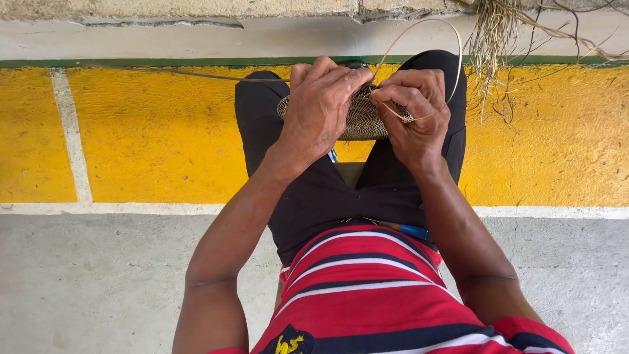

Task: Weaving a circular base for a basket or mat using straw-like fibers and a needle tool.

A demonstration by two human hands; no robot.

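Yellow floor behind; left hand (319, 105) clamps basket (362, 118), right hand (414, 108) pinches strand (429, 23): keep tension even.

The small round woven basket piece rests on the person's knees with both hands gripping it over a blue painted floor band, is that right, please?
Only the colour is wrong: the painted floor band is yellow, not blue. The head view shows the small round woven basket piece on the knees, held by the left hand and the right hand, over that yellow band.
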